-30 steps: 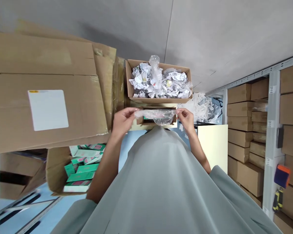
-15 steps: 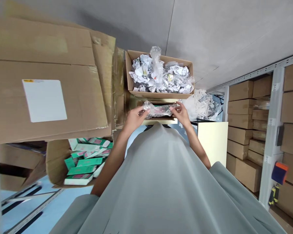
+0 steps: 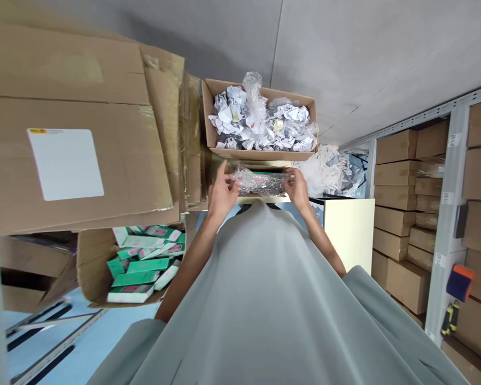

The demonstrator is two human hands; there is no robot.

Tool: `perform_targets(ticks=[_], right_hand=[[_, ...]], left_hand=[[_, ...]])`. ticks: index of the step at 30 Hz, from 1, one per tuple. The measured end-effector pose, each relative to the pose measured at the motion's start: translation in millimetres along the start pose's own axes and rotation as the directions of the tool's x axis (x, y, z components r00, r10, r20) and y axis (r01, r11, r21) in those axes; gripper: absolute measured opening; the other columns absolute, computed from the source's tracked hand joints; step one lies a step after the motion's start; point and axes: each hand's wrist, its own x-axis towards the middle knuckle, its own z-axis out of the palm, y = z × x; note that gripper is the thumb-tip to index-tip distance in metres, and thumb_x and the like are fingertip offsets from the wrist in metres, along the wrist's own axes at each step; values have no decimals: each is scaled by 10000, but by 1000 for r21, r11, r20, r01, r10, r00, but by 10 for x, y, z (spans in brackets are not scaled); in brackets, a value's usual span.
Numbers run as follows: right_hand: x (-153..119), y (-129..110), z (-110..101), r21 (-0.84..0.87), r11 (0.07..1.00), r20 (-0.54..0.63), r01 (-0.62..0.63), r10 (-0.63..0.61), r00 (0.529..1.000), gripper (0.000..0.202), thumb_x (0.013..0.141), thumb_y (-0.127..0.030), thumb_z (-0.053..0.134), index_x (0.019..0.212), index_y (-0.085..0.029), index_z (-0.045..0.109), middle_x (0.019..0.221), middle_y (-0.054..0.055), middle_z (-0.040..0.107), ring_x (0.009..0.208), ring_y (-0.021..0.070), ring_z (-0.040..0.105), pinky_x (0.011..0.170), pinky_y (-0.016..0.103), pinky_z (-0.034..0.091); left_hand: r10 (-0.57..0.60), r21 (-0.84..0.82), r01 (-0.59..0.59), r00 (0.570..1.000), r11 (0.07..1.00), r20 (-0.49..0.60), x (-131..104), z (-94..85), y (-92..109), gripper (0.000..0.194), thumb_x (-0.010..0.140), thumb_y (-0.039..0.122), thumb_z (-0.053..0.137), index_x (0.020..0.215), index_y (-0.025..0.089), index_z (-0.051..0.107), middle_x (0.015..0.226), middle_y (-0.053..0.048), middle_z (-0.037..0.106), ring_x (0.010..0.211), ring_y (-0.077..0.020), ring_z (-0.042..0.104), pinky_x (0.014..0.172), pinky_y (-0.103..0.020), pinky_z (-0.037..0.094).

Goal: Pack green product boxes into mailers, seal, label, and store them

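Clear bubble wrap (image 3: 260, 183) lies across the opening of a small cardboard box (image 3: 264, 167) in front of my body. A strip of green shows behind the wrap, probably a green package, but most of it is covered. At the wrap's left end, my left hand (image 3: 222, 198) has its index finger raised, while the thumb and another finger close on the plastic. My right hand (image 3: 296, 188) pinches the right end between thumb and fingers. The lower part of the small box is hidden.
Beyond the small box stands an open carton (image 3: 260, 155) of crumpled paper and plastic. Flattened cartons (image 3: 124, 160) lean at left, above a carton of green-and-white boxes (image 3: 136, 279). White scrap (image 3: 331, 168) is heaped at right, near a pale panel (image 3: 348, 232) and shelves of brown boxes (image 3: 404, 280).
The bubble wrap is spread lower and flatter over the small box. My left hand has turned more upright with its index finger lifted; my right hand has shifted only slightly.
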Motion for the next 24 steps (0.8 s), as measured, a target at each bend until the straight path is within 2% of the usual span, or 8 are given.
perform_targets(ticks=[2, 4, 8, 12, 15, 17, 21, 24], right_hand=[[52, -85, -4, -202, 979, 49, 34, -24, 999, 421, 1016, -138, 576, 1434, -174, 618, 1426, 162, 665, 1120, 263, 730, 1045, 411, 614], [100, -186, 21, -392, 919, 106, 42, 0, 994, 444, 1038, -109, 550, 1476, -154, 606, 1450, 192, 644, 1175, 308, 713, 1046, 439, 612], [102, -376, 94, -614, 786, 128, 77, 3, 992, 456, 1080, -58, 486, 1517, -121, 600, 1507, 236, 593, 1344, 344, 632, 1145, 466, 567], [52, -472, 141, -637, 753, 239, 167, -13, 971, 326, 1157, -202, 542, 1457, -166, 665, 1494, 203, 610, 1374, 332, 626, 1145, 443, 586], [132, -462, 215, -660, 718, 403, 221, 90, 911, 313, 1140, -261, 641, 1431, -168, 705, 1458, 190, 646, 1309, 318, 702, 1086, 404, 627], [240, -430, 288, -697, 676, 450, 237, 156, 879, 356, 1110, -228, 682, 1454, -142, 702, 1511, 216, 631, 1320, 321, 722, 1088, 394, 635], [436, -354, 422, -735, 614, 488, 288, 185, 853, 449, 1091, -112, 620, 1539, -121, 647, 1608, 262, 583, 1367, 323, 721, 1094, 399, 642], [497, -306, 480, -738, 597, 502, 315, 174, 847, 498, 1102, -55, 511, 1584, -131, 613, 1635, 270, 568, 1366, 314, 725, 1089, 405, 642]], left_hand=[[133, 63, -135, 990, 989, 45, -26, -53, 21, 602, 1007, 201, 571, 1604, 230, 645, 1399, -97, 749, 1010, -206, 769, 987, -316, 611], [226, 163, -241, 968, 957, 110, -11, -91, 27, 522, 1017, 166, 532, 1482, 255, 753, 1434, -93, 716, 1160, -253, 758, 1083, -354, 595], [158, 365, -225, 966, 903, 204, 120, -51, 10, 504, 1028, 123, 501, 1415, 249, 799, 1453, -115, 697, 1162, -315, 753, 1108, -431, 576], [59, 449, -147, 977, 882, 204, 220, 37, 39, 545, 1041, 95, 470, 1468, 252, 769, 1491, -128, 683, 1110, -326, 752, 1080, -444, 559], [33, 496, -139, 976, 857, 215, 187, 19, 125, 570, 1044, 90, 452, 1524, 227, 726, 1505, -153, 665, 1145, -346, 739, 1074, -462, 568], [88, 508, -197, 969, 839, 232, 129, -28, 189, 548, 1049, 139, 507, 1558, 210, 697, 1530, -177, 639, 1275, -379, 696, 1122, -487, 568], [295, 429, -429, 891, 795, 345, 117, -47, 227, 483, 1064, 227, 574, 1519, 248, 734, 1596, -140, 626, 1456, -364, 598, 1257, -491, 514], [222, 402, -452, 836, 796, 502, 300, 90, 151, 406, 1015, 138, 572, 1313, 216, 835, 1478, -142, 731, 1370, -336, 683, 1237, -458, 531]])
